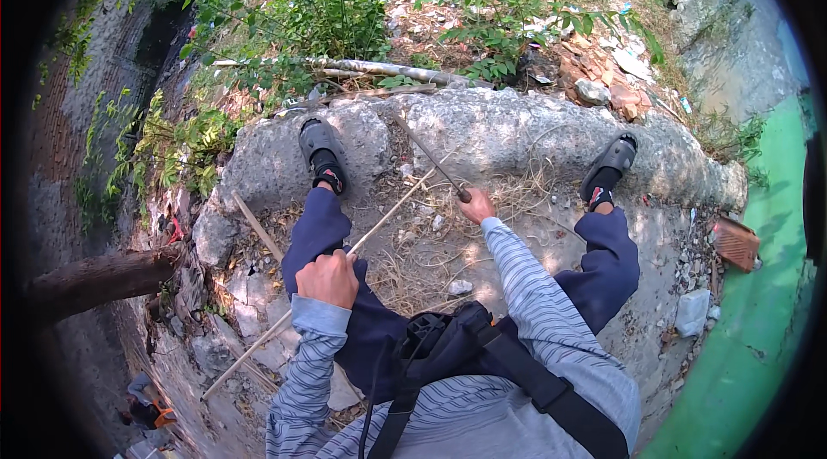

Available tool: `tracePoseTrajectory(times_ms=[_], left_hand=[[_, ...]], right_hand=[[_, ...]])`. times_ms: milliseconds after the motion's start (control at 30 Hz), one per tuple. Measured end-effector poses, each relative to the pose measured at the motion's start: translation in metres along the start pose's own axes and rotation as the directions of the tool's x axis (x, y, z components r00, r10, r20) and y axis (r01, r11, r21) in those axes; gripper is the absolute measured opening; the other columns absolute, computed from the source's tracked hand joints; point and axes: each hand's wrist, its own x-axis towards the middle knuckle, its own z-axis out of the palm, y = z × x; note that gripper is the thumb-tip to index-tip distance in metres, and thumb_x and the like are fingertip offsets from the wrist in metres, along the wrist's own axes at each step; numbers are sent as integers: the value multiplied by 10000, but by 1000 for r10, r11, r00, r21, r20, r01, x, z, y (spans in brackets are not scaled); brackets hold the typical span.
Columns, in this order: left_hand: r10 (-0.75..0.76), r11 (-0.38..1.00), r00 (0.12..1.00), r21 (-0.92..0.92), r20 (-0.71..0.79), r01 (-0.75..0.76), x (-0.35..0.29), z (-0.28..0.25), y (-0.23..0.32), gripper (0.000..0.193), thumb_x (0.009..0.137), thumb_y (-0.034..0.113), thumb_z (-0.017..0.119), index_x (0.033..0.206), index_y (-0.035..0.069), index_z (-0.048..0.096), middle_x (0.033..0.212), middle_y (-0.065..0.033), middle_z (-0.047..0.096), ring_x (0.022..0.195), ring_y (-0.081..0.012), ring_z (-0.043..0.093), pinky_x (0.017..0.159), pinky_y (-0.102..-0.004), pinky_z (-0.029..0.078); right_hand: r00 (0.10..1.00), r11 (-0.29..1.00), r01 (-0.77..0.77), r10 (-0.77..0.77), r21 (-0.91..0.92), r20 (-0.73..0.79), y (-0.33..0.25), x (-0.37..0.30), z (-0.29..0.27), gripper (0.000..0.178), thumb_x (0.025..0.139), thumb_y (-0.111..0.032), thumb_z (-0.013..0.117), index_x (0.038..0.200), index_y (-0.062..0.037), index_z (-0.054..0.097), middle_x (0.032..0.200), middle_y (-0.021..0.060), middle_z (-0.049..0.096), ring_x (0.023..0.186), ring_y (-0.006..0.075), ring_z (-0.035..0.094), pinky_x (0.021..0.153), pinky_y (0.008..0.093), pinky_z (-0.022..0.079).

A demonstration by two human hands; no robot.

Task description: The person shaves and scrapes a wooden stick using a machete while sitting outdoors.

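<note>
Gripping stick [388,217] mid-length: left hand [329,280], clamped. Stick runs from that hand's 7 to its 1 o'clock. Right hand [478,206] clamped on knife [433,160] handle, blade toward 11. Stick's upper end is right by the blade; can't tell if touching. Stone ledge [491,127] at 12, pale strips [409,276] on ground [508,256] below.
</note>
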Motion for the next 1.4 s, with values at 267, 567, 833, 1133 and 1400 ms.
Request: tracePoseTrajectory(times_ms=[267,567,833,1133,1400], left_hand=[[11,1000,1000,-1,-11,-11,0,1,0,302,940,317,686,758,76,666,657,-179,662,592,-377,675,539,-485,519],[76,996,997,41,-11,-75,4,-5,7,277,971,279,648,793,67,670,676,-162,678,590,-348,689,533,-446,541],[11,1000,1000,-11,11,-11,5,-2,5,289,949,317,669,788,77,683,677,-188,668,624,-393,680,572,-505,526],[0,1000,1000,-18,-17,0,0,2,1,277,933,323,683,788,87,692,686,-180,676,628,-386,685,578,-487,540],[11,1000,1000,-27,-27,-11,0,2,3,257,928,317,684,803,96,715,710,-170,684,639,-372,685,588,-478,545]], right_hand=[[971,977,-214,213,10,-108,-5,2,1,330,828,-357,653,991,-84,741,965,212,736,973,420,698,864,494,537],[953,965,-263,260,-2,-155,43,4,-11,354,791,-353,678,947,-41,742,923,230,730,940,445,693,815,508,536],[965,971,-228,235,72,-116,76,-23,31,326,797,-356,666,882,-51,746,927,236,733,896,434,706,819,504,543],[962,976,-187,205,114,-180,41,-48,35,305,782,-340,691,842,-41,702,793,195,707,780,383,696,736,467,526],[914,914,-373,391,157,-105,63,-13,29,328,790,-347,705,901,-41,746,880,189,739,853,362,713,797,455,546]])
